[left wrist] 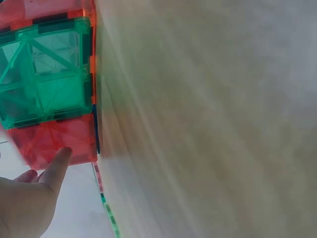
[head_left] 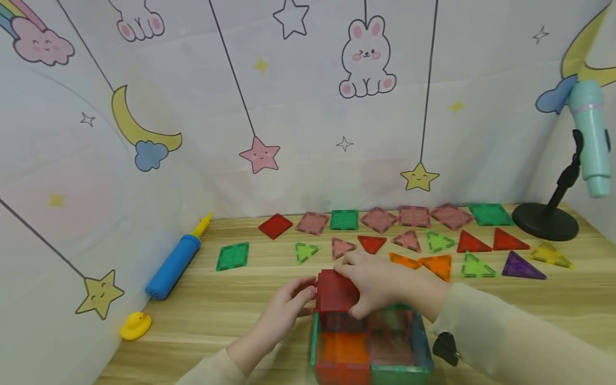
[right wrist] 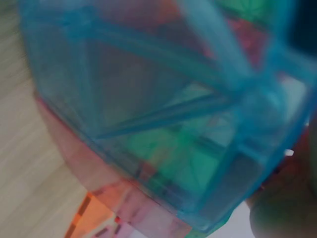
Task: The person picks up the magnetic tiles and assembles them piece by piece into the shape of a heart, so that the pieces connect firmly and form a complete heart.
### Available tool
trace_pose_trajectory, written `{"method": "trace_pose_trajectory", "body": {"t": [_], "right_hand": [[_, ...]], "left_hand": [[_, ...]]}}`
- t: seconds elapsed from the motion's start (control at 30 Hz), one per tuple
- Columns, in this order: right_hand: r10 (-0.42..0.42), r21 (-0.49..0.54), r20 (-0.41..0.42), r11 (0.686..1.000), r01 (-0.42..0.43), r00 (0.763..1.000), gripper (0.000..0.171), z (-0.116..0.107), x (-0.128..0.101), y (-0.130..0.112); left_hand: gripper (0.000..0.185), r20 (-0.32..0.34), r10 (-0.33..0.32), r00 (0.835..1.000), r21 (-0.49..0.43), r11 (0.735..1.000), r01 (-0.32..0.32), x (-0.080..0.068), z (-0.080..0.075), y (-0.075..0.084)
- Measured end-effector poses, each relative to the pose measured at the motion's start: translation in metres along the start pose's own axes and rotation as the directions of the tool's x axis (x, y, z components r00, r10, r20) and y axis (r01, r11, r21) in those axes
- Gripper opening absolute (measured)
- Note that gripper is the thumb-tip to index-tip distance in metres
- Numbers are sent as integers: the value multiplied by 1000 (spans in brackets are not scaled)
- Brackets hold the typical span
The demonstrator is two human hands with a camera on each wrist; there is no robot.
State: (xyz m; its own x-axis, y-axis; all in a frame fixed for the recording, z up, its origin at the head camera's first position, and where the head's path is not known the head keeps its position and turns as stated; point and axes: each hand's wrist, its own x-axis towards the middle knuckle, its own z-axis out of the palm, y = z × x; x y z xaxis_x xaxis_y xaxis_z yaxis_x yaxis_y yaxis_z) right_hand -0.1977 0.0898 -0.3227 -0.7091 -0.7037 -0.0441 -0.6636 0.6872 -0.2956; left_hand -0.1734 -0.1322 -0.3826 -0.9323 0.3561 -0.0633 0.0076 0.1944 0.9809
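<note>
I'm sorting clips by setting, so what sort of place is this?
Probably a child's play corner: a white wall covering printed with cartoon rabbits and stars stands behind a wood-grain surface holding translucent coloured plastic tiles and a small yellow toy duck.

The person's body shows as two bare hands and two clothed forearms. The left hand (head_left: pixel 289 305) and the right hand (head_left: pixel 382 280) have slender fingers with rounded tips. The left sleeve (head_left: pixel 212 371) is plain cream, its end lying above a bare wrist. The right sleeve (head_left: pixel 515 331), of matching cream, is long and loose, with a smooth surface and soft folds near the cuff. At its lower edge appears a small black fitting (head_left: pixel 445 348) with a bright metallic detail; its attachment is indistinct.
</note>
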Motion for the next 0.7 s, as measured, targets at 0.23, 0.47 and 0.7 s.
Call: {"method": "trace_pose_trajectory", "body": {"t": [0.23, 0.47, 0.7], "right_hand": [[-31, -43, -12, 999, 31, 999, 70, 3, -5, 2], [43, 77, 10, 996, -43, 999, 78, -6, -18, 13], [67, 130, -35, 990, -62, 997, 79, -17, -43, 34]], "left_hand": [[52, -14, 61, 998, 191, 980, -57, 12, -12, 1], [61, -179, 72, 981, 624, 779, 57, 45, -95, -16], [66, -155, -35, 987, 825, 546, 149, 49, -147, -42]]}}
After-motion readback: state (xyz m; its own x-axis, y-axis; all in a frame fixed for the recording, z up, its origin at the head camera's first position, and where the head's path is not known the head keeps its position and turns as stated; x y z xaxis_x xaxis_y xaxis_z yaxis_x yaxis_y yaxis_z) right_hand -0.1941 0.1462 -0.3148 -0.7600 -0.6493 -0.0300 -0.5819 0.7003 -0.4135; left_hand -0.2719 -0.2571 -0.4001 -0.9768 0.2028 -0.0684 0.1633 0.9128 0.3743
